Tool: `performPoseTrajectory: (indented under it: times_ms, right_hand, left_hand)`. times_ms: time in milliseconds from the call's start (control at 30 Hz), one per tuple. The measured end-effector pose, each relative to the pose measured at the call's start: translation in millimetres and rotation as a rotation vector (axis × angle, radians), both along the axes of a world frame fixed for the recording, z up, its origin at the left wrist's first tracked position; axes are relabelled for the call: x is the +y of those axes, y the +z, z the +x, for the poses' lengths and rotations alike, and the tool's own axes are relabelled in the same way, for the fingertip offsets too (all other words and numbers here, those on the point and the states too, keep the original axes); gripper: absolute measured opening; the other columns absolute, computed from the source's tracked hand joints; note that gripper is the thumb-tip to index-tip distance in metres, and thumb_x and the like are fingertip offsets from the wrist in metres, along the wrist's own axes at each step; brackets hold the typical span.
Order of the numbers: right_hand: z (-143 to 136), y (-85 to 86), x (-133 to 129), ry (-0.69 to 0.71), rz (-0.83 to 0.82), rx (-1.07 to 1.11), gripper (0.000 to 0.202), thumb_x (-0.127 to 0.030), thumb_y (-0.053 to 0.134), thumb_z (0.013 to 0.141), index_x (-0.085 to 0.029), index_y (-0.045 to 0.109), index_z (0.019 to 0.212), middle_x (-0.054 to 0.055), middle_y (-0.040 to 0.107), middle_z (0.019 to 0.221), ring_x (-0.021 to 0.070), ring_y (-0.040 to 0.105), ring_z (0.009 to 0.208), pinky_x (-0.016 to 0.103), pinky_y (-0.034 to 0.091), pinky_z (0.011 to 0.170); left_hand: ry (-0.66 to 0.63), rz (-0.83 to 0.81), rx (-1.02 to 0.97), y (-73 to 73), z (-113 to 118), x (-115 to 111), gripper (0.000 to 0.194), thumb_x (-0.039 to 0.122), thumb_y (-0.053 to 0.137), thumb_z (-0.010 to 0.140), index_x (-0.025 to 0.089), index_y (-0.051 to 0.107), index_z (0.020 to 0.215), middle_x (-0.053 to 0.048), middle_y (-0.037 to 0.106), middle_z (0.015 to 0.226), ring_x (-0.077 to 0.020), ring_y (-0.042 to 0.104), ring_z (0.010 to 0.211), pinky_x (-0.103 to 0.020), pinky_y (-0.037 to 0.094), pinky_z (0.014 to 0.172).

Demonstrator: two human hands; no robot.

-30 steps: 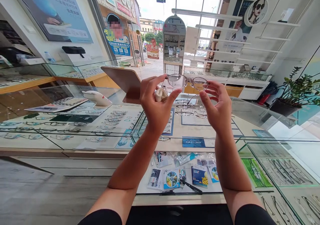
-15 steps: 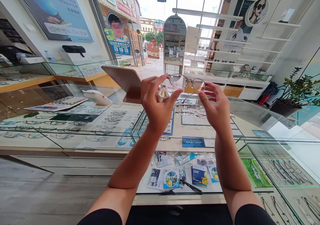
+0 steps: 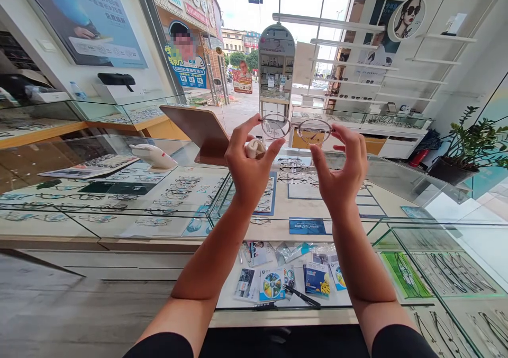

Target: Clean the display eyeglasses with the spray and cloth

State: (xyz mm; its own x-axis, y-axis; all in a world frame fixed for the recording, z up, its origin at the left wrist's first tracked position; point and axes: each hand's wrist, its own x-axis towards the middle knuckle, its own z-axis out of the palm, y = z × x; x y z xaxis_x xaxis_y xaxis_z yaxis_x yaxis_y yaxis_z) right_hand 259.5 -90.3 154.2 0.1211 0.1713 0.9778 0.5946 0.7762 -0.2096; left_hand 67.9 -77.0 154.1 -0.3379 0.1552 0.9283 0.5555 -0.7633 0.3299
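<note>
A pair of round, thin-rimmed eyeglasses [image 3: 277, 126] is held up above the glass counter, its lenses side by side. My left hand [image 3: 250, 175] grips it by its left end with the fingertips. Tucked in that same palm is a crumpled whitish cloth [image 3: 256, 148]. At the opposite end, my right hand [image 3: 344, 170] has its fingers on the right side of the frame, thumb below the right lens. The temples are mostly hidden from this angle.
Below lies a glass display case [image 3: 313, 193] with rows of spectacles. Packets [image 3: 272, 285] and a black pen [image 3: 301, 296] are nearer me. A brown-backed tilted panel [image 3: 194, 130] and a white hand-shaped ornament [image 3: 154, 155] stand left; a potted plant [image 3: 468, 151] is right.
The eyeglasses have turned from a slant to face me more squarely and level. My right hand has shifted slightly, its fingers now at the frame's right end. The left hand still holds cloth and frame.
</note>
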Motion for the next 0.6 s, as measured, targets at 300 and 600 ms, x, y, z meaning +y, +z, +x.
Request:
performPoseTrajectory:
  times_ms: [300,600]
  right_hand:
    - [-5,-6.1,6,-0.050,-0.011,-0.045,0.044,-0.040,0.067,0.107,-0.033,0.058,0.150,0.013,0.072,0.138,0.0350,0.070,0.134,0.055,0.065,0.103]
    - [-8,-6.1,9,0.199,-0.140,0.088,0.030,-0.042,0.061,0.108,-0.033,0.066,0.137,0.012,0.072,0.134,0.0325,0.071,0.131,0.054,0.065,0.102]
  left_hand:
    - [-0.160,-0.043,-0.048,-6.6,0,12,0.059,0.051,0.093,0.088,0.033,0.069,0.139,-0.010,0.078,0.144,-0.0320,0.073,0.137,-0.050,0.063,0.107]
    - [-0.091,-0.032,-0.111,-6.2,3,4,0.063,0.060,0.092,0.088,0.031,0.067,0.139,-0.010,0.074,0.148,-0.0275,0.073,0.120,-0.044,0.061,0.097]
